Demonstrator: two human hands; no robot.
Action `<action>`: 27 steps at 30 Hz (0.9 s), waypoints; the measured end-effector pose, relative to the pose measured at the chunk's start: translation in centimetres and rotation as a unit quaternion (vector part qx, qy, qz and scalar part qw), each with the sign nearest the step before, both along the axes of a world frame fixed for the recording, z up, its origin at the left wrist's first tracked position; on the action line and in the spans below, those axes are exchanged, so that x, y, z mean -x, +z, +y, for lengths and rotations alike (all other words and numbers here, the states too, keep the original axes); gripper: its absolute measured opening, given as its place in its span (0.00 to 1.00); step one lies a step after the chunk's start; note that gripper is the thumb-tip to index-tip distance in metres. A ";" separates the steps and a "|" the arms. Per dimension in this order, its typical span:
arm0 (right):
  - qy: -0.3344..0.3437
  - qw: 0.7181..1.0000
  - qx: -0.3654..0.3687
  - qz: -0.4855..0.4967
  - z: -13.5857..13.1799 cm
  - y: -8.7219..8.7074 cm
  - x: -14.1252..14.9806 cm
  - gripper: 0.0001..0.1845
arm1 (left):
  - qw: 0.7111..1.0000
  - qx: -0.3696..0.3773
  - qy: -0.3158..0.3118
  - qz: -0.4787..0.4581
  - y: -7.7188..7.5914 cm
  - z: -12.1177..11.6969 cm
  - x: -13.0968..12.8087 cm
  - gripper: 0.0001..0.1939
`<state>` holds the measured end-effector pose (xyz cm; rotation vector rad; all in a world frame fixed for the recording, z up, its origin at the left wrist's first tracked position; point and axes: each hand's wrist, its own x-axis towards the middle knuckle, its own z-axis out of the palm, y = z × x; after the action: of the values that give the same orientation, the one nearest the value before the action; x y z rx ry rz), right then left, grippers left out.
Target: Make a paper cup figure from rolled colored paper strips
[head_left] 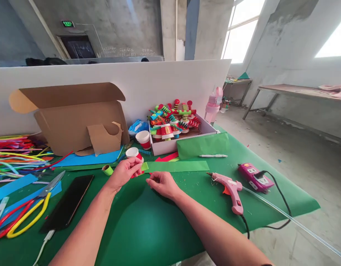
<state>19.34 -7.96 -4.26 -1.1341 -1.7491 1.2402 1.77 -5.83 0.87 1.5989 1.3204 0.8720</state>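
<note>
My left hand is closed in a pinch on a small light green paper strip. Just to its right, low over the table, my right hand has its fingers curled together; whether anything is in them is hidden. Behind both hands lies a longer green paper strip. A white-and-red paper cup stands directly behind my left hand, partly covered by it. Left of that hand sits a small light green paper roll. Red paper pieces lie by the long strip.
A pink glue gun with its cord rests on the right, near a magenta power box. Scissors, a phone and pipe cleaners occupy the left. Behind stand a cardboard box and a tray of paper figures.
</note>
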 end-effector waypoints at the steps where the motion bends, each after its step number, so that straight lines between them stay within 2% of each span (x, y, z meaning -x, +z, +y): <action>1: 0.003 1.000 -0.013 -0.010 0.0 0.0 0.0 0.12 | 1.000 0.004 -0.012 0.009 0.3 0.4 -0.6 0.15; 4: 0.024 0.995 -0.066 -0.069 -0.2 -0.1 0.0 0.11 | 0.994 0.026 -0.084 0.062 1.0 1.9 -3.6 0.11; 8: 0.064 0.976 -0.139 -0.155 -0.3 -0.4 -0.2 0.07 | 0.974 0.040 -0.182 0.132 1.3 4.4 -10.0 0.05; 10: 0.070 0.971 -0.156 -0.167 -0.3 -0.4 -0.3 0.08 | 0.969 0.014 -0.183 0.165 1.3 5.4 -12.9 0.07; 12: 0.069 0.968 -0.163 -0.177 -0.2 -0.6 -0.3 0.09 | 0.951 -0.052 -0.150 0.267 1.2 6.0 -14.6 0.10; 15: 0.061 0.964 -0.175 -0.189 -0.1 -0.8 -0.2 0.09 | 0.897 -0.130 -0.095 0.412 0.8 6.3 -15.0 0.10; 20: 0.039 0.965 -0.181 -0.188 0.1 -1.3 0.1 0.06 | 0.820 -0.124 -0.080 0.553 -0.3 6.0 -14.1 0.14; 27: 0.028 0.974 -0.170 -0.146 0.4 -2.1 0.2 0.04 | 0.802 -0.119 -0.075 0.580 -0.4 6.4 -14.8 0.13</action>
<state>19.18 -7.59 -6.32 -1.1079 -2.1272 0.7882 16.52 0.60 0.43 2.5575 1.8524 -0.1925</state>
